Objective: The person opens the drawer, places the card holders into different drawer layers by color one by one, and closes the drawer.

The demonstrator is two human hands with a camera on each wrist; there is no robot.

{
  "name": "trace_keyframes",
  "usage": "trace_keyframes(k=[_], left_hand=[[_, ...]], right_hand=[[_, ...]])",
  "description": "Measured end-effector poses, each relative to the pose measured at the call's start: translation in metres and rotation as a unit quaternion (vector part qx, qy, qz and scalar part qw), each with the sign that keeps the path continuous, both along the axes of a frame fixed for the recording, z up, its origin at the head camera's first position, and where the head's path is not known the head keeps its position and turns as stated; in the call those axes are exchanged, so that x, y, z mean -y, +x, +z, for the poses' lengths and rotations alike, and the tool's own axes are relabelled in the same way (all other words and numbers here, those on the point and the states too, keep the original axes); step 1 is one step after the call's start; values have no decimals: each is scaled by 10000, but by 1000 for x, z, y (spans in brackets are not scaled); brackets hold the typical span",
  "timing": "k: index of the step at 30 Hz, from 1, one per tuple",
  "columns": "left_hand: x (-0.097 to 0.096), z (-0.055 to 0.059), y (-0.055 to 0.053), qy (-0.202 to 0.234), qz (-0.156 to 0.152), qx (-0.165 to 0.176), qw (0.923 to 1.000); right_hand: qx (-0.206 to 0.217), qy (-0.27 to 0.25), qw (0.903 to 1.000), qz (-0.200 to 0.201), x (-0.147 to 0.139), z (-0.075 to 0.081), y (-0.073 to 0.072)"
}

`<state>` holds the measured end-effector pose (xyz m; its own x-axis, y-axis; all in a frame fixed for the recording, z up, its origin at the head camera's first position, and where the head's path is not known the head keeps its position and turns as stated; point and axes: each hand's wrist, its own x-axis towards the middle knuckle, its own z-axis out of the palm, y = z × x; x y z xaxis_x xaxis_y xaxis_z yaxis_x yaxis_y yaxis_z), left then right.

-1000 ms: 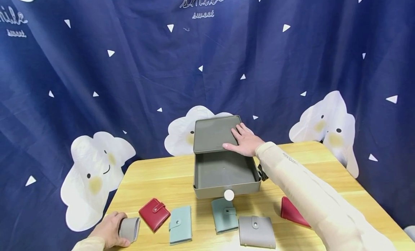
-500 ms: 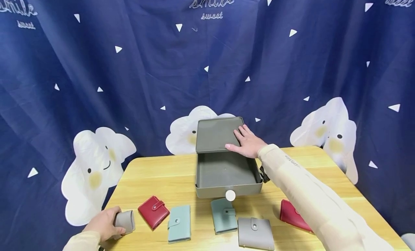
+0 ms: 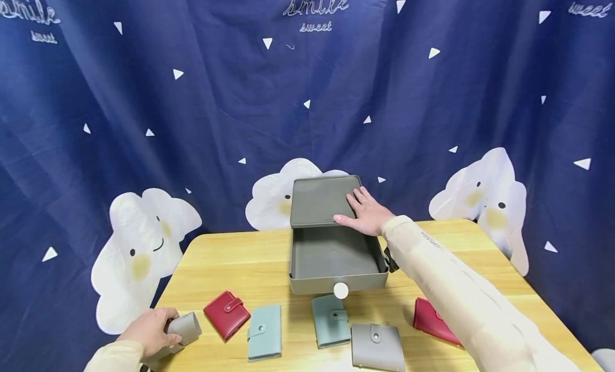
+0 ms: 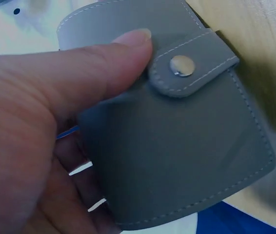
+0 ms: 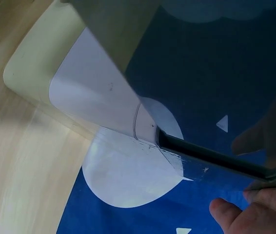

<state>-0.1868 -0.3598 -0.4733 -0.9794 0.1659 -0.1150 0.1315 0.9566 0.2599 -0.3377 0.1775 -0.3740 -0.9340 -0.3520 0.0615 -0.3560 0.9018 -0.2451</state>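
Note:
My left hand (image 3: pixel 150 330) grips a grey snap wallet (image 3: pixel 184 327) at the table's left front. In the left wrist view, the thumb lies across the wallet's face (image 4: pixel 177 146) beside its strap with a metal snap. A grey-green box (image 3: pixel 336 282) stands mid-table with its lid (image 3: pixel 319 201) raised and a white round knob (image 3: pixel 340 291) on its front. My right hand (image 3: pixel 367 214) rests on the lid's right side, fingers spread and fairly straight. The right wrist view shows only some fingertips (image 5: pixel 226 214) by the dark lid edge.
Near my left hand lies a red wallet (image 3: pixel 227 316), then a light blue wallet (image 3: pixel 265 333). Another blue wallet (image 3: pixel 331 321) lies before the box, beside a grey wallet (image 3: pixel 378 346). Another red wallet (image 3: pixel 434 321) is partly hidden by my right sleeve. A blue curtain (image 3: pixel 216 94) hangs behind.
My left hand has drawn the grey wallet left, away from the red wallet, and turned it slightly. The right hand has stayed on the lid. The head view has shifted a little.

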Motion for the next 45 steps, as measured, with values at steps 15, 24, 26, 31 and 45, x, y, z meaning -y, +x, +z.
trace_keyframes(k=[15,24,26,31,45], left_hand=[[-16,32,4,-114,-495,-691,9963],[-45,52,-2,158,-577,-909,9941],[-52,55,-4,222,-577,-1020,9929],[-65,61,-9,333,-608,-1440,9871],[-98,76,-16,1012,-892,-2279,9643]], right_hand=[[37,-32,10000,0,1,2,2],[9,-31,10000,25,1,2,3],[7,-52,10000,17,0,2,3],[-26,-61,10000,33,0,3,4],[-1,-33,10000,54,-2,4,4]])
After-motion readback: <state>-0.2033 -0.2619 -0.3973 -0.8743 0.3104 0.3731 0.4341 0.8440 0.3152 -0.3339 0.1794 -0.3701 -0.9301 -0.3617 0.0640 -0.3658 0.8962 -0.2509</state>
